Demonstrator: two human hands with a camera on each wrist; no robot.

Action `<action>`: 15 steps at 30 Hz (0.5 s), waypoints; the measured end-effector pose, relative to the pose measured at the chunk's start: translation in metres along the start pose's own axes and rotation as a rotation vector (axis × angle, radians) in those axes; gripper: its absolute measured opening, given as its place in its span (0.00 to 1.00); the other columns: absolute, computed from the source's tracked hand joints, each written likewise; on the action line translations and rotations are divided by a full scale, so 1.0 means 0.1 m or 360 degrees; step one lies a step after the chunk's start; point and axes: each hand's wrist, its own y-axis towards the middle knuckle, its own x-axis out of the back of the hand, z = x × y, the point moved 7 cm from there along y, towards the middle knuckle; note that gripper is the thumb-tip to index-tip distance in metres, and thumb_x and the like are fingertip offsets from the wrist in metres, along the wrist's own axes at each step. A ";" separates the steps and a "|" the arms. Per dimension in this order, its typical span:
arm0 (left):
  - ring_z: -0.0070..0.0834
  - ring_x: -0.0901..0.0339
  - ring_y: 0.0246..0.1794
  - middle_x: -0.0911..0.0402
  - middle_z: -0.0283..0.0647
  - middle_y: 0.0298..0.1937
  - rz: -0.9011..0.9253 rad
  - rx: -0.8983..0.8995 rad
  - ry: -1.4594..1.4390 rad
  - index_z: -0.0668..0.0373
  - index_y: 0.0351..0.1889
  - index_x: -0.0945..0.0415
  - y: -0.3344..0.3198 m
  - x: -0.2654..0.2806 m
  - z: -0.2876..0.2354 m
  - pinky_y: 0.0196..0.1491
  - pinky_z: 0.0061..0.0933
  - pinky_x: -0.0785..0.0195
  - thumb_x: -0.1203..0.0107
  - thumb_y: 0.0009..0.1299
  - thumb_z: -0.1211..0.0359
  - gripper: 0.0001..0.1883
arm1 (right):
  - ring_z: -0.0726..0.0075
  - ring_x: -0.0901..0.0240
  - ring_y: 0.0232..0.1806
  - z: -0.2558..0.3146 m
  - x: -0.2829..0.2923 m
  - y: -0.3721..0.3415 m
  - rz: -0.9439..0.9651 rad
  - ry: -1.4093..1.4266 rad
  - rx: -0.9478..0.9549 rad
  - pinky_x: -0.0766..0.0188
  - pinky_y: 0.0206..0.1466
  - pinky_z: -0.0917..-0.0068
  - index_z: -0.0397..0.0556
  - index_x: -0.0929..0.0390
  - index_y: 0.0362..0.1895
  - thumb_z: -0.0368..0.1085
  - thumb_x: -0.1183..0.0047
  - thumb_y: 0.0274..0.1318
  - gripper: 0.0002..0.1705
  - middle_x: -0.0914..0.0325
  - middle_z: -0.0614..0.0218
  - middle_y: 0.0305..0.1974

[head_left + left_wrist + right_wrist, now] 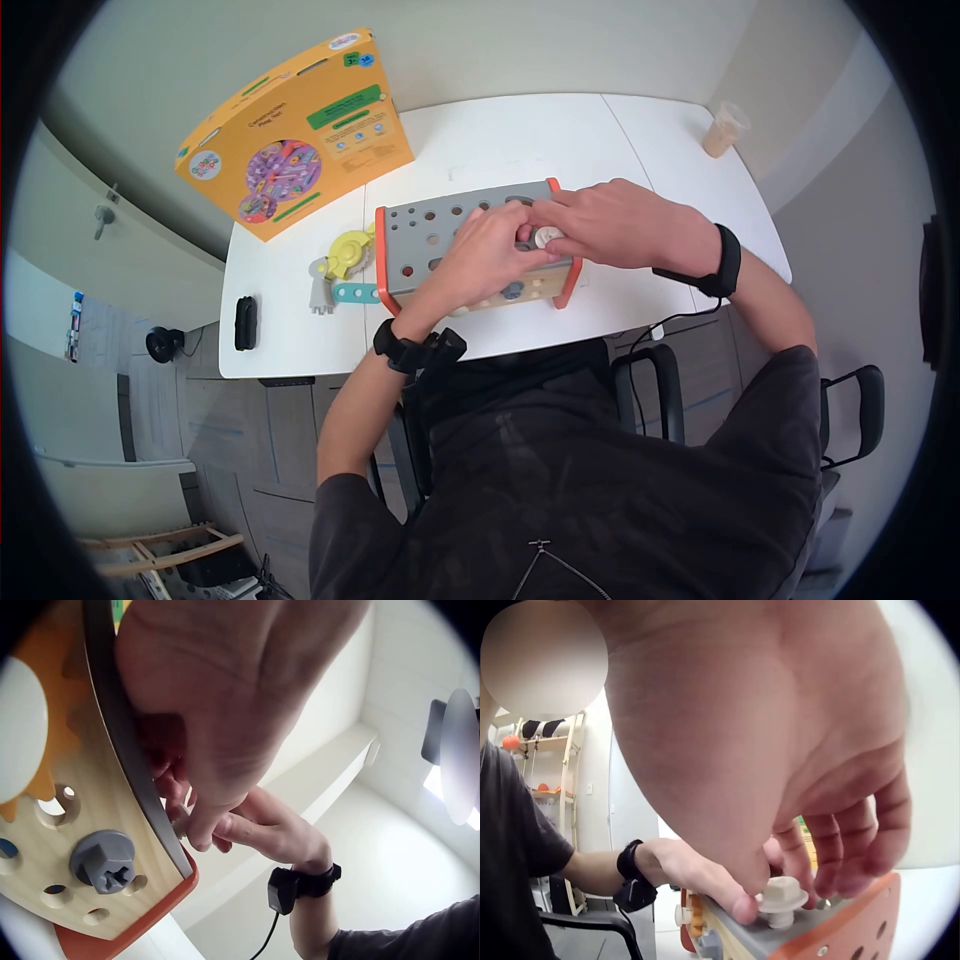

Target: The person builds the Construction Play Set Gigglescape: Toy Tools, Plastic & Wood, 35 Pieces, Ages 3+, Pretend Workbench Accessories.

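Observation:
A grey-topped wooden toy workbench (410, 240) with orange-red end panels stands on the table. A white plastic toy bolt (783, 894) with a square head stands upright in its top near the right end, part of its shank showing. My right hand (630, 225) pinches the bolt head between thumb and fingers. From the other side my left hand (485, 250) reaches over the top, its thumb and curled fingers round the same bolt. The two hands' fingertips meet there and partly hide it. A grey toy bolt (103, 862) sits in the bench's front face.
To the bench's left lie a yellow toy saw (349, 254), a grey toy piece (320, 291) and a teal strip with holes (355, 293). Behind stands a tall orange box (370, 130). A black case (245, 322) lies at the left edge, a plastic cup (725, 130) at the far right.

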 end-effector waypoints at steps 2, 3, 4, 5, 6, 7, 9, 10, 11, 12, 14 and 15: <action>0.38 0.26 0.37 0.21 0.40 0.37 0.0024 -0.0002 -0.0030 0.60 0.43 0.18 0.00 -0.01 0.03 0.57 0.34 0.37 0.28 0.67 0.52 0.21 | 0.48 0.20 0.23 -0.03 -0.04 0.00 0.0156 0.0085 -0.0054 0.26 0.29 0.55 0.54 0.19 0.46 0.46 0.50 0.76 0.12 0.22 0.62 0.21; 0.38 0.26 0.37 0.21 0.40 0.37 0.0026 -0.0005 -0.0050 0.60 0.43 0.18 0.01 -0.02 0.05 0.58 0.34 0.37 0.28 0.67 0.52 0.21 | 0.47 0.20 0.24 -0.04 -0.07 0.01 0.0232 0.0128 -0.0074 0.26 0.30 0.54 0.54 0.19 0.48 0.46 0.51 0.77 0.12 0.22 0.61 0.22; 0.38 0.26 0.37 0.21 0.40 0.38 0.0025 -0.0006 -0.0070 0.60 0.44 0.18 0.01 -0.02 0.08 0.58 0.33 0.37 0.28 0.66 0.53 0.21 | 0.47 0.20 0.24 -0.04 -0.10 0.04 0.0296 0.0016 -0.0102 0.26 0.30 0.55 0.54 0.19 0.48 0.46 0.52 0.77 0.13 0.23 0.61 0.21; 0.38 0.26 0.37 0.21 0.40 0.38 -0.0026 -0.0076 -0.0085 0.59 0.44 0.18 0.00 -0.02 0.08 0.58 0.34 0.37 0.28 0.66 0.53 0.21 | 0.47 0.21 0.24 -0.04 -0.15 0.08 0.0360 -0.0099 -0.0131 0.26 0.30 0.55 0.53 0.19 0.48 0.46 0.52 0.77 0.13 0.23 0.61 0.21; 0.38 0.26 0.38 0.21 0.40 0.38 -0.0072 -0.0149 -0.0102 0.59 0.45 0.18 0.00 -0.02 0.07 0.58 0.34 0.37 0.28 0.67 0.52 0.21 | 0.47 0.21 0.24 -0.05 -0.19 0.11 0.0424 -0.0212 -0.0163 0.26 0.30 0.55 0.53 0.20 0.48 0.46 0.52 0.78 0.13 0.23 0.62 0.21; 0.37 0.26 0.38 0.21 0.39 0.39 -0.0113 -0.0224 -0.0120 0.59 0.45 0.18 -0.02 -0.01 0.02 0.58 0.34 0.36 0.28 0.67 0.52 0.22 | 0.47 0.21 0.24 -0.01 -0.20 0.13 0.0444 -0.0297 -0.0132 0.26 0.30 0.55 0.53 0.19 0.48 0.46 0.52 0.77 0.13 0.23 0.62 0.20; 0.37 0.25 0.38 0.21 0.39 0.39 -0.0128 -0.0194 -0.0096 0.59 0.46 0.18 -0.04 0.00 -0.03 0.57 0.35 0.36 0.28 0.67 0.52 0.22 | 0.47 0.20 0.24 0.03 -0.23 0.16 0.0483 -0.0467 -0.0071 0.26 0.31 0.55 0.53 0.19 0.49 0.46 0.51 0.77 0.14 0.23 0.62 0.20; 0.37 0.25 0.38 0.21 0.39 0.40 -0.0139 -0.0177 -0.0084 0.59 0.47 0.18 -0.04 0.02 -0.05 0.57 0.35 0.36 0.28 0.67 0.52 0.23 | 0.48 0.20 0.24 0.01 -0.20 0.16 0.0526 -0.0427 -0.0123 0.25 0.31 0.55 0.53 0.19 0.46 0.47 0.50 0.76 0.13 0.22 0.64 0.20; 0.37 0.25 0.39 0.21 0.39 0.40 -0.0107 -0.0143 -0.0041 0.59 0.47 0.18 -0.03 0.01 -0.04 0.57 0.35 0.36 0.28 0.67 0.52 0.23 | 0.48 0.19 0.24 0.01 -0.13 0.14 0.0572 -0.0385 -0.0176 0.24 0.31 0.56 0.53 0.18 0.43 0.47 0.49 0.75 0.14 0.21 0.65 0.21; 0.37 0.25 0.39 0.21 0.39 0.40 -0.0075 -0.0111 -0.0001 0.59 0.47 0.18 -0.02 0.00 -0.01 0.56 0.35 0.36 0.28 0.67 0.52 0.23 | 0.49 0.18 0.23 0.00 -0.10 0.13 0.0619 -0.0342 -0.0230 0.23 0.31 0.56 0.53 0.18 0.41 0.47 0.48 0.74 0.14 0.20 0.67 0.21; 0.37 0.25 0.39 0.21 0.39 0.40 -0.0018 -0.0064 0.0021 0.59 0.47 0.18 0.00 -0.03 0.03 0.56 0.36 0.37 0.28 0.67 0.51 0.23 | 0.48 0.21 0.22 -0.04 -0.09 0.05 0.0168 -0.0053 -0.0020 0.26 0.29 0.56 0.53 0.19 0.42 0.48 0.49 0.75 0.14 0.22 0.64 0.20; 0.37 0.25 0.39 0.21 0.39 0.40 0.0008 -0.0050 0.0005 0.59 0.47 0.18 0.01 -0.03 0.06 0.55 0.36 0.37 0.28 0.67 0.51 0.23 | 0.47 0.22 0.21 -0.04 -0.04 0.00 -0.0061 0.0089 0.0085 0.27 0.28 0.56 0.53 0.20 0.43 0.48 0.49 0.76 0.15 0.23 0.62 0.19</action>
